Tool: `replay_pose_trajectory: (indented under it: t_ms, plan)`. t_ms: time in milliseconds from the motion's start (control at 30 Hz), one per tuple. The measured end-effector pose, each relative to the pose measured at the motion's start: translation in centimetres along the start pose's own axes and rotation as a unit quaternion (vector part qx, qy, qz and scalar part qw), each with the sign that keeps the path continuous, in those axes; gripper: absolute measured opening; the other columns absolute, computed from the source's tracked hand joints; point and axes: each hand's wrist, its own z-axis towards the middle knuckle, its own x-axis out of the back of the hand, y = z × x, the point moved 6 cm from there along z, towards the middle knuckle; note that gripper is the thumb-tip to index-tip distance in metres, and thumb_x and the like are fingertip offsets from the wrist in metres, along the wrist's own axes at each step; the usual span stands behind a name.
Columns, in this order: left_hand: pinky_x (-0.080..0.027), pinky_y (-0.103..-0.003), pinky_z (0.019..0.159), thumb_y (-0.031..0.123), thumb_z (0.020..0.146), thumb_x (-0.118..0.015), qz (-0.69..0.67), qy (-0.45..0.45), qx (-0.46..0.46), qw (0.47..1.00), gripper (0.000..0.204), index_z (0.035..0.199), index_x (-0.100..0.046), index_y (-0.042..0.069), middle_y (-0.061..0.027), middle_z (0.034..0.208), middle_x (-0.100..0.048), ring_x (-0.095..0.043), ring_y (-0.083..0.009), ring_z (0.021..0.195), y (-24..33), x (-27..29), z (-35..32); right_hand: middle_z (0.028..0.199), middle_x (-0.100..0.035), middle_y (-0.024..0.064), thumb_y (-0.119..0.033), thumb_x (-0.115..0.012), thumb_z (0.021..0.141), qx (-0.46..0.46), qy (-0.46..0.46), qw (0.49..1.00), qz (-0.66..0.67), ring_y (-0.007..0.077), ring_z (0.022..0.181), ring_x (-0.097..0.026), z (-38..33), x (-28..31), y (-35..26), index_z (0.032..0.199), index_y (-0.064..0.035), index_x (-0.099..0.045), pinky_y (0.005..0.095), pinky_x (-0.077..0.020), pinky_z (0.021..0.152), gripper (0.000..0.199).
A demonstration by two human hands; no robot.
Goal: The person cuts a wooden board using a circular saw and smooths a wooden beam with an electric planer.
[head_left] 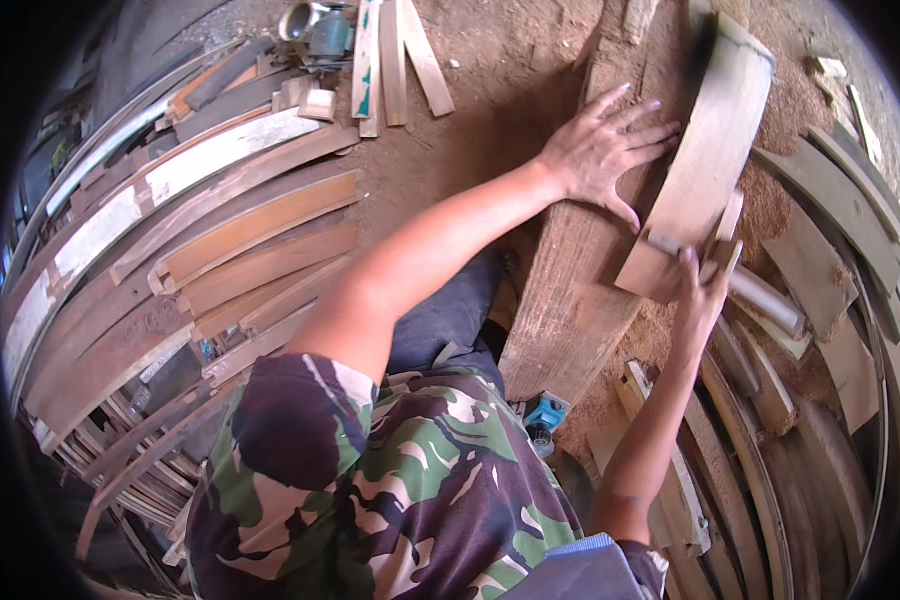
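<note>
My left hand [610,150] lies with fingers spread over the thick wooden beam [580,285], its fingertips near the long edge of a pale board [712,140]. That board rests at a slant on the beam, its far end blurred by a dark shape. At the board's near end, my right hand [708,285] is closed around a small tool with a pale wooden part [727,220] and a short grey part [663,242] lying across the board. Its exact kind is not clear. Just past the hand a grey rod [767,302] sticks out to the right.
Stacked wooden strips [270,240] fill the left side. More curved planks [820,270] lie on the right among sawdust [760,205]. A blue power tool [544,418] sits by my knee. Narrow slats [395,65] and a glass jar [328,38] stand at the far left.
</note>
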Motion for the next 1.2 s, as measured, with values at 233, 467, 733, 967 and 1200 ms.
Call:
replay_pose_trajectory:
  t_ms: [233,467,733,967,1200]
  plan:
    - [-0.007,-0.061,0.131,0.107,0.065,-0.041,-0.037,0.021,-0.014,0.999,0.129,0.154,-0.053,0.015,0.0004,0.166,-0.042,-0.028,-0.0274,0.159,-0.3,0.4,0.2,0.139,-0.063,0.0269,-0.058,-0.083,0.082,0.065,0.030,0.997,-0.030,0.0312,0.130,-0.061,16.2,-1.3,-8.8,0.152,0.0069,-0.049,0.0427,-0.0463,0.110,0.100]
    - [-0.010,-0.060,0.130,0.104,0.069,-0.047,-0.080,0.023,-0.006,0.997,0.125,0.153,-0.054,0.011,-0.0028,0.165,-0.044,-0.030,-0.0287,0.158,-0.1,1.0,0.3,0.092,-0.067,0.0017,-0.037,-0.075,0.097,0.140,-0.010,0.987,0.081,0.0099,0.076,-0.060,26.7,-3.3,-15.0,0.124,-0.0061,-0.067,0.0274,-0.0504,0.067,0.042]
    - [-0.011,-0.059,0.130,0.101,0.073,-0.047,-0.240,0.109,0.056,0.963,0.121,0.164,-0.040,0.021,-0.0036,0.172,-0.033,-0.030,-0.0300,0.158,-0.8,-0.2,0.1,0.110,-0.073,0.0058,-0.022,-0.084,0.091,0.131,-0.070,0.965,0.217,0.0150,0.087,-0.067,29.2,-4.5,-19.6,0.134,-0.0046,-0.063,0.0326,-0.0555,0.071,0.052]
    - [-0.015,-0.061,0.129,0.093,0.075,-0.058,-0.107,0.097,-0.012,0.989,0.101,0.161,-0.039,0.044,-0.0037,0.171,-0.033,-0.029,-0.0349,0.158,-0.2,0.0,0.5,0.132,-0.068,0.0160,-0.025,-0.080,0.093,0.122,0.051,0.968,0.213,0.0239,0.112,-0.067,22.5,0.7,-17.4,0.152,-0.0010,-0.049,0.0370,-0.0539,0.094,0.070]
    - [-0.013,-0.066,0.128,0.098,0.065,-0.059,-0.122,0.104,-0.020,0.987,0.115,0.163,-0.032,0.044,-0.0033,0.169,-0.037,-0.028,-0.0350,0.158,0.0,0.3,0.5,0.102,-0.066,0.0066,-0.037,-0.082,0.090,-0.021,0.024,0.998,0.046,0.0141,0.087,-0.060,-1.6,3.6,0.1,0.141,-0.0002,-0.060,0.0290,-0.0507,0.074,0.067]
